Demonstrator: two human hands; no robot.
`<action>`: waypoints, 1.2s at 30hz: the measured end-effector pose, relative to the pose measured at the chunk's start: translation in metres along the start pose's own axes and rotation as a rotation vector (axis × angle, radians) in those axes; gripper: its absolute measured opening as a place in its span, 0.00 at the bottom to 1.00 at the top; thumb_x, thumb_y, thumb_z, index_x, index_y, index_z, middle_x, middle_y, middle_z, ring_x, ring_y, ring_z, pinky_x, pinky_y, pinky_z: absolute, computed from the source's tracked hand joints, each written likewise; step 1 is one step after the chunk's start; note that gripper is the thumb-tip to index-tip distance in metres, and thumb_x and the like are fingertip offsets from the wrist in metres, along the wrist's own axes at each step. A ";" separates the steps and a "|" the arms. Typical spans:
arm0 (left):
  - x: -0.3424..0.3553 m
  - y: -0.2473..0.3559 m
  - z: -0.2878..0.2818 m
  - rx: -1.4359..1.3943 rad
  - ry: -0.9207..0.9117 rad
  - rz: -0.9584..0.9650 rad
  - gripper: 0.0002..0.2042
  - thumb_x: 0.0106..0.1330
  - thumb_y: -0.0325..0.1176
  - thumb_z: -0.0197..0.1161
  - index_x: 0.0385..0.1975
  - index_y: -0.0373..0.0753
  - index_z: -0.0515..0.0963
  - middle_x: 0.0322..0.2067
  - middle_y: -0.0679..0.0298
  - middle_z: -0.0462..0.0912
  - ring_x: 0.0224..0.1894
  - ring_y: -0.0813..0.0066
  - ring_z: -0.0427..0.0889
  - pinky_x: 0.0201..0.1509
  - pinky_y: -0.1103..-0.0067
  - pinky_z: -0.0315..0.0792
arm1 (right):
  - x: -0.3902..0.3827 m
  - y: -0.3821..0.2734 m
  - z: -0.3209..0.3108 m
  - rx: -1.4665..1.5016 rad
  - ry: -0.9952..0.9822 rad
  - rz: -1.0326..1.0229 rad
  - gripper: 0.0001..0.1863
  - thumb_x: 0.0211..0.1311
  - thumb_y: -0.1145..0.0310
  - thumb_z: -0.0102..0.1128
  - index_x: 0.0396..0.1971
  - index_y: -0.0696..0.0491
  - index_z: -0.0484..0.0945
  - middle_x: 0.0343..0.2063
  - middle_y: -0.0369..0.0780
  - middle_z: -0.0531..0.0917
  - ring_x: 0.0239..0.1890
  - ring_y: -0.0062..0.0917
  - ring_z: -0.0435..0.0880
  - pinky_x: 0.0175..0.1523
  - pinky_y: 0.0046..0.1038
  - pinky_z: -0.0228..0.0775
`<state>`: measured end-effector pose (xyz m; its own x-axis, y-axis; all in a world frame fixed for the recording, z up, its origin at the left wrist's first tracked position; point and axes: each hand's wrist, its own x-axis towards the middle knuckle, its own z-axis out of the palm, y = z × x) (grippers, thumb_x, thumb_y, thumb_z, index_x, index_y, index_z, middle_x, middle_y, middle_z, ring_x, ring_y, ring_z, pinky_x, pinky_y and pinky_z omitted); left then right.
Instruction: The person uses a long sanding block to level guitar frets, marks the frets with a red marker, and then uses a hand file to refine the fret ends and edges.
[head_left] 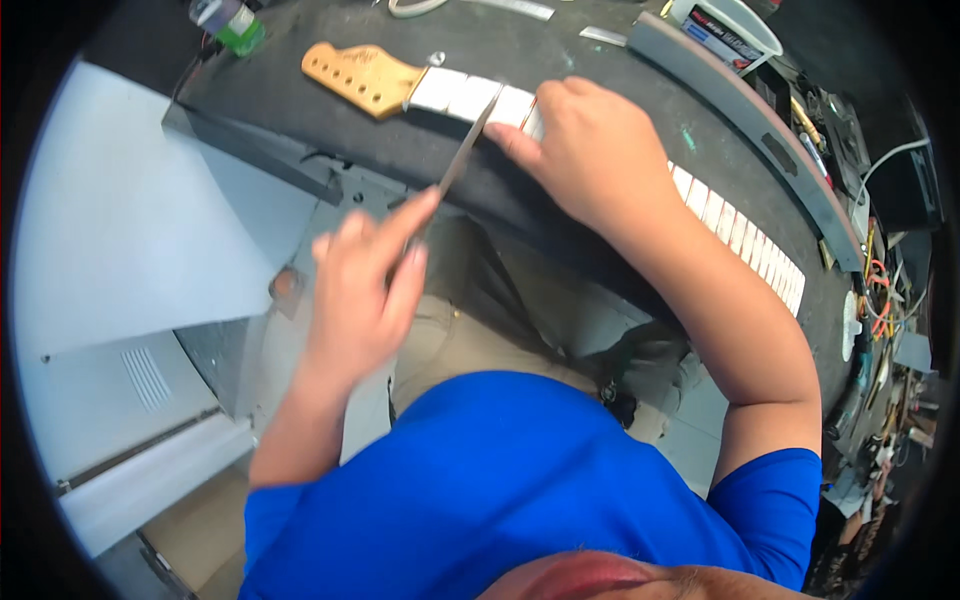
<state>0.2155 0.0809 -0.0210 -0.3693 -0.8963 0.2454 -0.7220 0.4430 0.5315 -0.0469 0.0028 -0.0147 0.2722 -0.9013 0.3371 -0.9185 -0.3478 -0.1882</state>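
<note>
A guitar neck (365, 78) lies across the dark bench, its light wooden headstock toward the left and its fretboard running away to the right. White tape (447, 92) covers the fretboard between the frets. My right hand (598, 150) is closed over the neck, thumb along the near edge and fingers on the far side, hiding part of the fretboard. In my left hand (362, 285), slightly blurred, is a slim metal file (466, 155), index finger stretched along it. The file slants up from the hand, and its tip meets the taped fretboard left of my right thumb.
A long grey beam (745, 135) lies along the bench's far right. Behind it stands a white tub (745, 28). A bottle of green liquid (238, 28) is at the back left. Tools, including red-handled pliers (880, 295), crowd the right. A white panel (150, 220) is left of the bench.
</note>
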 end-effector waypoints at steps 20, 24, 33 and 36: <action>0.061 0.006 0.009 -0.151 -0.029 -0.011 0.23 0.75 0.25 0.61 0.69 0.40 0.81 0.32 0.62 0.83 0.34 0.70 0.76 0.42 0.71 0.72 | -0.002 0.005 0.003 0.004 0.037 -0.029 0.29 0.72 0.45 0.67 0.35 0.62 0.86 0.33 0.51 0.88 0.38 0.46 0.90 0.47 0.42 0.85; 0.012 -0.005 -0.007 -0.336 0.014 -0.130 0.21 0.79 0.24 0.57 0.69 0.38 0.81 0.33 0.67 0.80 0.30 0.81 0.71 0.37 0.79 0.69 | -0.001 0.003 0.001 -0.010 -0.002 0.000 0.29 0.73 0.44 0.67 0.35 0.61 0.86 0.33 0.50 0.88 0.39 0.45 0.90 0.48 0.42 0.85; 0.052 0.002 0.013 -0.299 0.008 -0.106 0.19 0.80 0.28 0.57 0.68 0.36 0.81 0.29 0.66 0.82 0.30 0.80 0.75 0.38 0.77 0.72 | 0.001 0.002 0.008 0.014 0.046 -0.036 0.28 0.73 0.45 0.66 0.35 0.61 0.87 0.34 0.50 0.88 0.40 0.45 0.90 0.49 0.43 0.84; 0.087 0.016 0.015 -0.133 -0.012 -0.075 0.19 0.79 0.28 0.60 0.66 0.36 0.82 0.34 0.58 0.88 0.32 0.70 0.81 0.42 0.72 0.77 | 0.001 0.002 -0.002 0.006 -0.022 -0.004 0.28 0.72 0.45 0.67 0.36 0.62 0.87 0.35 0.50 0.88 0.40 0.46 0.91 0.49 0.43 0.85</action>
<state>0.1632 0.0105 -0.0036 -0.3249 -0.9260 0.1922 -0.6639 0.3681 0.6510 -0.0490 0.0014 -0.0128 0.2821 -0.9054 0.3174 -0.9157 -0.3528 -0.1924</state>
